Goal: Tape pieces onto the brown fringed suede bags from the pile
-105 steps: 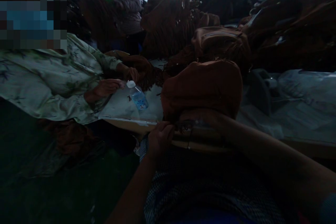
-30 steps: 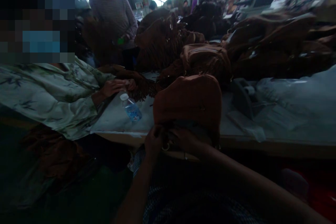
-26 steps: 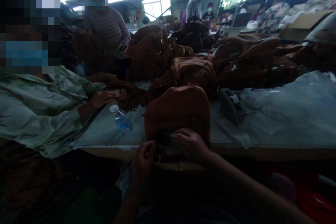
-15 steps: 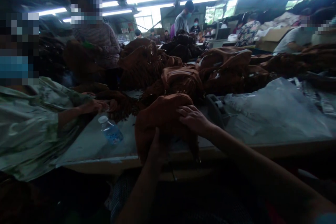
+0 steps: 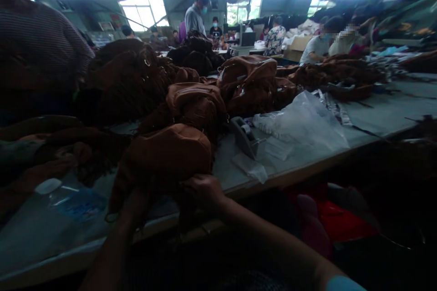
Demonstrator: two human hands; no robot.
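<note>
A brown bag (image 5: pixel 170 152) with a rounded top stands at the table's front edge, directly before me. My right hand (image 5: pixel 206 189) is at its lower right side, fingers curled and pinching the bag's edge. Low on the other side, my left hand (image 5: pixel 136 202) reaches against or into the bag; its fingers are lost in shadow and behind the material. A metal ring (image 5: pixel 111 217) shows at the bag's lower left. Just behind it lies another brown bag (image 5: pixel 194 95).
A clear plastic bottle (image 5: pixel 78 202) with a white cap lies left. On the right are a tape dispenser (image 5: pixel 244 136) and clear plastic bags (image 5: pixel 303 120). Brown bags are heaped (image 5: pixel 126 77) farther back. A co-worker in a striped top (image 5: pixel 44 45) stands at left.
My view has swung right. My right hand has moved from the bag's upper side down to its lower edge, and its fingers have curled. The bag remains before me.
</note>
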